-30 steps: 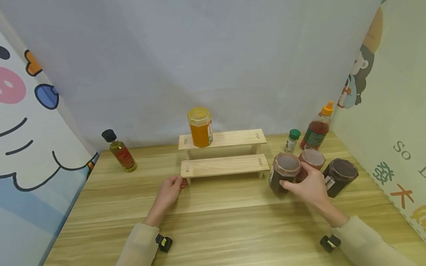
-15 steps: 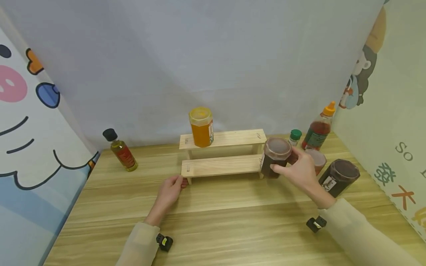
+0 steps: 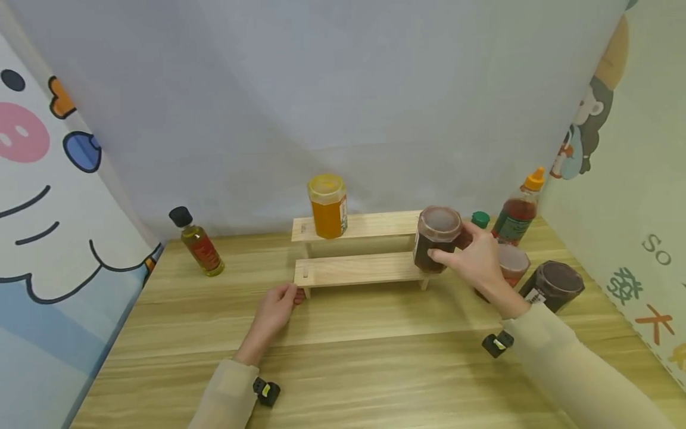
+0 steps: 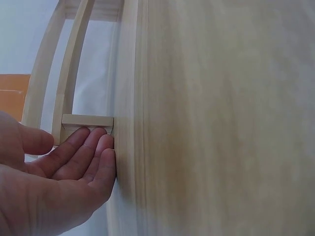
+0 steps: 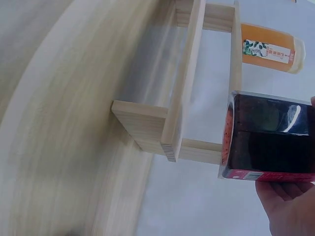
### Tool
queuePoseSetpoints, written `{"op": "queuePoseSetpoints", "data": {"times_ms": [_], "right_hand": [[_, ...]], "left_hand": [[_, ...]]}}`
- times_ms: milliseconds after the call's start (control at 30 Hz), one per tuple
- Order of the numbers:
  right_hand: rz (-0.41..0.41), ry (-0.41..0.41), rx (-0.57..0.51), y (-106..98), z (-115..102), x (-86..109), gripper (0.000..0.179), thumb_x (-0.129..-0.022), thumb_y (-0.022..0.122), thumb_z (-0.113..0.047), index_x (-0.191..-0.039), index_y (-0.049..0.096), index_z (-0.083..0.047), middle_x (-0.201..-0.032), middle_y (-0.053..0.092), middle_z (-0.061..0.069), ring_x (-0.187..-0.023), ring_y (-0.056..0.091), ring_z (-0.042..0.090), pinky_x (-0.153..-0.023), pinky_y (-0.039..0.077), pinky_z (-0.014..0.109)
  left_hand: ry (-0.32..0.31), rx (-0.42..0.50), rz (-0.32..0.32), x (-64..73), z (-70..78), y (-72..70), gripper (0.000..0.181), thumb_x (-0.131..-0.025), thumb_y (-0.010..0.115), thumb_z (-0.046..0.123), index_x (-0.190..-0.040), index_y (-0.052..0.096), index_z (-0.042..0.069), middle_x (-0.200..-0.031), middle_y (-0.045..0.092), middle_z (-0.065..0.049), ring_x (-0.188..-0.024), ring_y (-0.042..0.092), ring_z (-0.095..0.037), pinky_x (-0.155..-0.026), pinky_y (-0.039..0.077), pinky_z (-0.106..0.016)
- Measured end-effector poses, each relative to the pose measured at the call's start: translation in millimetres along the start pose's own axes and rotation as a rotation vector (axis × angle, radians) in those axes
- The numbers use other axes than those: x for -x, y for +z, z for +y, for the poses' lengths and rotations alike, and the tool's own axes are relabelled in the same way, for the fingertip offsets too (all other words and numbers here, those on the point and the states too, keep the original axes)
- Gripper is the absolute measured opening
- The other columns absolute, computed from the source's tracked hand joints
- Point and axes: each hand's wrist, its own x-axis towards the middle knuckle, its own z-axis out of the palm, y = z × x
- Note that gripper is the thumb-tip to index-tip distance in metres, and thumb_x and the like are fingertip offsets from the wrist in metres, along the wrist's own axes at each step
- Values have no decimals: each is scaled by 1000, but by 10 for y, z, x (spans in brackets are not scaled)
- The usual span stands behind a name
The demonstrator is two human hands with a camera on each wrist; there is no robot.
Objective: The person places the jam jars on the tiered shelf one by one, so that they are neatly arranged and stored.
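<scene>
My right hand (image 3: 471, 256) grips a dark jar (image 3: 436, 238) with a pale lid, thumb on its near side. The jar is held up at the right end of the two-step wooden rack (image 3: 354, 269), overlapping both steps in the head view. From the right wrist, the dark jar (image 5: 273, 135) shows above the lower step. My left hand (image 3: 276, 310) rests at the rack's left end. In the left wrist view, its loosely bent fingers (image 4: 74, 157) touch the rack's end leg (image 4: 88, 120), with the thumb apart from them. On the upper step stands an orange-yellow jar (image 3: 329, 208).
Behind my right hand are a reddish jar (image 3: 511, 262), another dark jar (image 3: 554, 286), a green-capped shaker (image 3: 480, 220) and a sauce bottle (image 3: 515, 214) with an orange tip. An oil bottle (image 3: 200, 247) stands on the left. A pale curtain (image 3: 321, 107) hangs behind the table.
The dark jar in my right hand has risen off the table and moved left to the rack's right end. My left hand keeps its place at the rack's left end.
</scene>
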Motion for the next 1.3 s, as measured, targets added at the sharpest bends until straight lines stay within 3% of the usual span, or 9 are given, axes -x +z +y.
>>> {"op": "queuePoseSetpoints", "data": {"times_ms": [200, 400, 633, 700, 833, 1033, 1300], "right_hand": [[18, 6, 11, 34, -5, -98, 54, -75, 83, -17, -123, 61, -4, -109, 67, 10, -99, 64, 23, -85, 51, 43], [8, 8, -44, 108, -43, -202, 51, -75, 81, -12, -122, 61, -4, -108, 67, 11, -97, 65, 22, -82, 53, 36], [28, 19, 42, 155, -134, -309, 50, -74, 82, -21, -118, 64, -7, -103, 69, 9, -91, 66, 21, -76, 53, 32], [26, 14, 36, 156, -261, -306, 48, -76, 80, -17, -118, 64, -3, -103, 68, 13, -91, 66, 25, -75, 52, 29], [15, 14, -7, 179, -315, -345, 48, -77, 79, -12, -121, 62, 0, -105, 67, 15, -93, 65, 27, -76, 52, 28], [45, 14, -47, 282, -163, -467, 52, -76, 81, -18, -122, 62, -4, -105, 67, 12, -92, 65, 23, -78, 53, 32], [53, 1, -51, 411, -178, -612, 50, -73, 82, -14, -119, 64, -4, -103, 68, 12, -91, 65, 22, -78, 53, 36]], "left_hand": [[4, -2, -7, -3, 15, -8, 37, -104, 40, 23, -108, 67, -2, -102, 67, -11, -96, 62, -25, -87, 48, -41], [1, -15, 5, 4, 1, -6, 37, -104, 40, 22, -106, 68, -1, -99, 67, -10, -94, 62, -23, -86, 49, -40], [5, -25, 0, -1, 1, -13, 37, -104, 39, 23, -108, 68, -1, -101, 67, -10, -96, 62, -24, -88, 47, -41], [7, -27, -3, 0, 3, -16, 37, -104, 39, 23, -107, 68, -1, -101, 67, -10, -96, 62, -24, -88, 47, -42], [9, -33, -1, -4, -4, -12, 37, -104, 40, 23, -106, 68, 0, -99, 67, -9, -95, 62, -24, -87, 47, -41], [14, -41, 7, -7, 1, -12, 37, -104, 40, 22, -106, 69, 0, -99, 68, -9, -94, 63, -24, -88, 48, -41], [14, -31, 4, -2, -5, -14, 37, -104, 40, 22, -106, 68, -1, -100, 68, -9, -94, 63, -24, -87, 48, -41]]}}
